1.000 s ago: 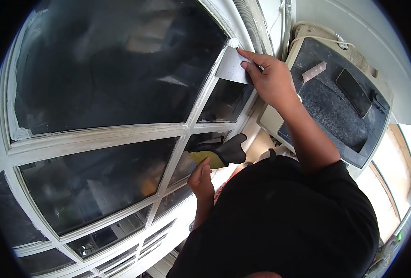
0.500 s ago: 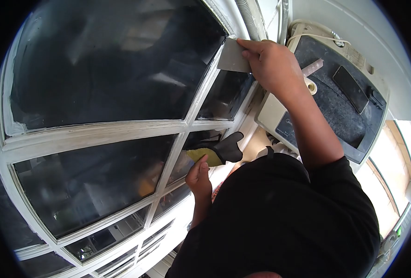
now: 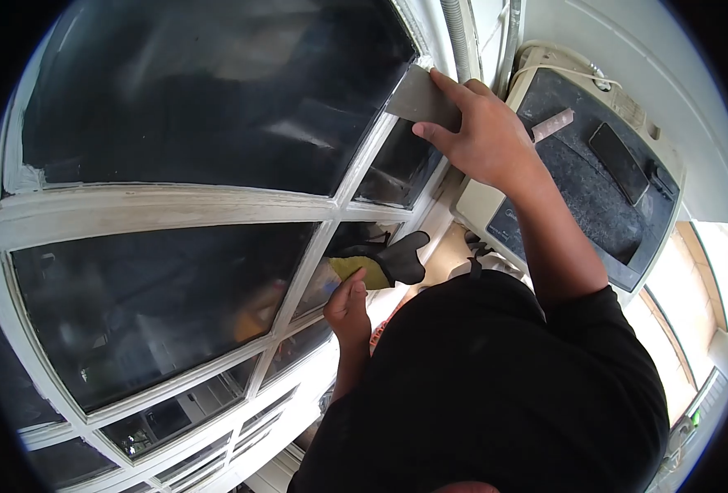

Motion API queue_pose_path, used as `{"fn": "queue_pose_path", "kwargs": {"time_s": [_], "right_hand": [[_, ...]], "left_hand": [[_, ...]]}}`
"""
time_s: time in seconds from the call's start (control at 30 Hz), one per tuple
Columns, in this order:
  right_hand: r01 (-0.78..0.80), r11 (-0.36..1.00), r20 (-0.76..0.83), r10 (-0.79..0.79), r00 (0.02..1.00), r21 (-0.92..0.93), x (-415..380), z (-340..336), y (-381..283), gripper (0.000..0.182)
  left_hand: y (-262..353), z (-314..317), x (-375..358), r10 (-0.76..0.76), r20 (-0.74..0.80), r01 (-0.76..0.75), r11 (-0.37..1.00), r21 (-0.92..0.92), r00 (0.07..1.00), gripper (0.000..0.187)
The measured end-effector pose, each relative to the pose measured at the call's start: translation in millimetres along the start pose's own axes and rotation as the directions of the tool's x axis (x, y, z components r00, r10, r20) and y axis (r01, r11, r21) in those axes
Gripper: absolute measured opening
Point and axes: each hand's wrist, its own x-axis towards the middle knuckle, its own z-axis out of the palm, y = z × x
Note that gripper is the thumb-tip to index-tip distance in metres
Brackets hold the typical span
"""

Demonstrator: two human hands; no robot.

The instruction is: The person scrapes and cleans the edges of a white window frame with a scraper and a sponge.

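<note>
Just moved the thumb of the right hand (image 3: pixel 491 140) off the face of a thin metal plate (image 3: pixel 423 99) and down beside its lower edge, after pinching there half a second ago. Now holding the plate with the forefinger laid along its upper right edge and the thumb spread a little apart; cannot tell how firmly, with the other fingers partly hidden. Also turned the plate from a pale shine, a second ago, to dull grey. Kept its left edge against the same bar of the white window frame (image 3: pixel 167 203), near the upper right corner of the large glass pane (image 3: pixel 200 107). Probably changed grip and angle, judging by that, without leaving the spot.

With the left hand (image 3: pixel 347 312), still pinching a yellow-and-dark sheet (image 3: pixel 362 266) between closed thumb and fingers, in front of a narrow side pane, well below the plate.

Working at a surface of uneven white bars, smeared thickly at the large pane's corners, with dark, reflective glass in between. Standing in a black shirt (image 3: pixel 479 378), close to a beige machine (image 3: pixel 481 204) with a mottled dark top, bearing a phone (image 3: pixel 619 162), a pink strip (image 3: pixel 553 125) and a small black object (image 3: pixel 664 181). Backed by a white wall (image 3: pixel 660 90), with a grey hose (image 3: pixel 456 37) beside the frame.
</note>
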Motion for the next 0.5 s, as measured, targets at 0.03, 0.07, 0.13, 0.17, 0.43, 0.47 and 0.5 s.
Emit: {"fn": "queue_pose_path", "kwargs": {"time_s": [0.03, 0.07, 0.13, 0.17, 0.43, 0.47, 0.5], "right_hand": [[0.012, 1.000, 0.015, -0.012, 1.000, -0.022, -2, 1, 1, 0.060], [0.023, 0.999, 0.030, -0.022, 0.999, -0.045, -3, 1, 1, 0.064], [0.028, 0.996, 0.037, -0.025, 0.999, -0.085, -3, -3, -1, 0.063], [0.027, 0.992, 0.039, -0.022, 0.999, -0.120, -2, -6, -2, 0.062], [0.115, 0.954, 0.046, -0.107, 0.993, -0.276, 1, -24, -14, 0.056], [0.119, 0.952, 0.032, -0.115, 0.993, -0.283, 1, -25, -16, 0.055], [0.121, 0.949, 0.032, -0.117, 0.993, -0.292, 1, -25, -18, 0.055]], "left_hand": [[0, -1, 0, 0.013, 0.002, -0.013, 1.000, -0.010, 1.000, 0.024], [0, -2, 0, 0.009, -0.003, -0.009, 1.000, -0.014, 1.000, 0.024], [0, -4, -1, 0.015, -0.001, -0.015, 0.999, -0.030, 1.000, 0.024], [0, -5, -1, 0.010, -0.003, -0.011, 0.999, -0.037, 1.000, 0.024], [-1, -7, 0, 0.049, 0.037, -0.047, 0.997, -0.056, 0.998, 0.023], [-2, -9, 1, 0.048, 0.039, -0.046, 0.997, -0.064, 0.998, 0.023], [-3, -10, 2, 0.032, 0.057, -0.027, 0.997, -0.076, 0.998, 0.023]]}}
